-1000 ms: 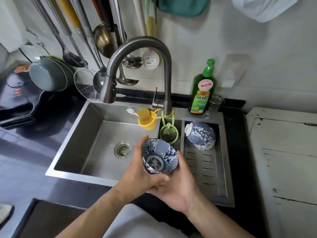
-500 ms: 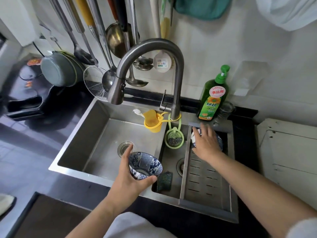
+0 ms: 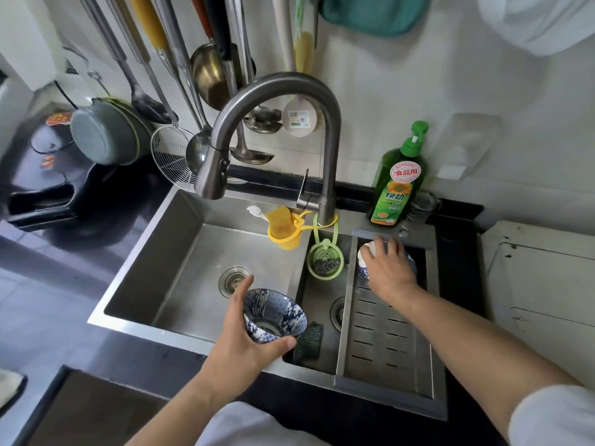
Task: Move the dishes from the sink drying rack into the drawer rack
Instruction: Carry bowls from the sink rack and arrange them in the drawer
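My left hand point(image 3: 240, 344) grips a blue-and-white patterned bowl point(image 3: 273, 315) over the front rim of the steel sink point(image 3: 180, 252), mouth tilted up and to the right. My right hand point(image 3: 388, 268) reaches to the far end of the slotted metal drying rack point(image 3: 386, 342) and lies over a second blue-and-white bowl point(image 3: 365, 254) resting on its side there. Its fingers are wrapped around that bowl, which still sits on the rack. Most of this bowl is hidden under the hand. No drawer rack is in view.
A tall curved faucet point(image 3: 280, 136) rises over the sink. A yellow cup point(image 3: 285, 228) and green strainer point(image 3: 325, 262) hang from its base. Green dish soap point(image 3: 399, 185) and a glass stand behind the rack. Ladles and a skimmer hang on the wall; a pan point(image 3: 106, 133) leans at left.
One second ago both hands held the first bowl. My right hand let go and reached to the second bowl on the rack; my left hand carried the first bowl down and left.
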Tool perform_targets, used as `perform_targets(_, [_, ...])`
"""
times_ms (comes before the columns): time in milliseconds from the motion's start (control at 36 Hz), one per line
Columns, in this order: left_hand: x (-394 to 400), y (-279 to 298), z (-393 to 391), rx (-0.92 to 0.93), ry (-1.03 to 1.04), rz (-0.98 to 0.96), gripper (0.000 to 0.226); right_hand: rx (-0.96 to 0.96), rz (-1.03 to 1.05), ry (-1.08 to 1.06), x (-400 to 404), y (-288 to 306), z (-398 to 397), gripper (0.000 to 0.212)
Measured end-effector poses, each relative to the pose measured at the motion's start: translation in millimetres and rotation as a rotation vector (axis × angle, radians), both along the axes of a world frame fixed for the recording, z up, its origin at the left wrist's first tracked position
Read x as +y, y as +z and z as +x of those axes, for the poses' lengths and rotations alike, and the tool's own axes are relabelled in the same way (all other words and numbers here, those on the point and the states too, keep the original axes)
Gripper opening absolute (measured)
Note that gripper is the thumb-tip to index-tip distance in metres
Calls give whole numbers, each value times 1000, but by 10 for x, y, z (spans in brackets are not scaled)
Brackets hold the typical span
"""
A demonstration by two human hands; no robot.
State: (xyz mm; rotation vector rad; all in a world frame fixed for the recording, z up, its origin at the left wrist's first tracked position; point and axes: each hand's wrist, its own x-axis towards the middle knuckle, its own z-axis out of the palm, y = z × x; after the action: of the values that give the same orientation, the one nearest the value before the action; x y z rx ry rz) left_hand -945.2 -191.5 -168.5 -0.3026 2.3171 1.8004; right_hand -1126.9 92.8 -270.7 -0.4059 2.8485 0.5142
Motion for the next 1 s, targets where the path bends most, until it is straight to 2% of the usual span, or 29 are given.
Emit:
perform_targets(139, [25, 3, -23, -8, -8, 22, 117, 97, -104, -10, 128, 45, 94, 86])
perform_targets(333, [22, 41, 8, -31, -5, 102, 115, 167, -427, -128, 232, 99, 163, 88])
perform_targets(472, [-50, 109, 6, -27, -15, 106, 118, 359, -953, -355, 108, 491, 319, 83])
perform_targets(556, [-99, 191, 13, -20, -20, 76, 120, 405, -1461, -666, -70, 790, 544, 76])
perform_targets(639, [-170, 277, 48, -5, 19, 62, 114, 205, -2117, -1057, -297, 944, 774, 76])
perform_targets(722, [-251, 399, 88, -2, 54, 60, 112, -224, -2481, -1216, -507, 956, 951, 60])
perform_targets(806, [-521, 406, 368, -48, 146, 39, 112, -675, -2490, -1242, -978, 948, 1141, 56])
perform_targets(889, [-765, 345, 786, -96, 243, -24, 105, -948, -2370, -1211, -1412, 877, 1310, 62])
perform_targets(1000, [-920, 346, 1448, -180, 430, -6, 94, -1208, -2187, -1081, -1845, 761, 1604, 67])
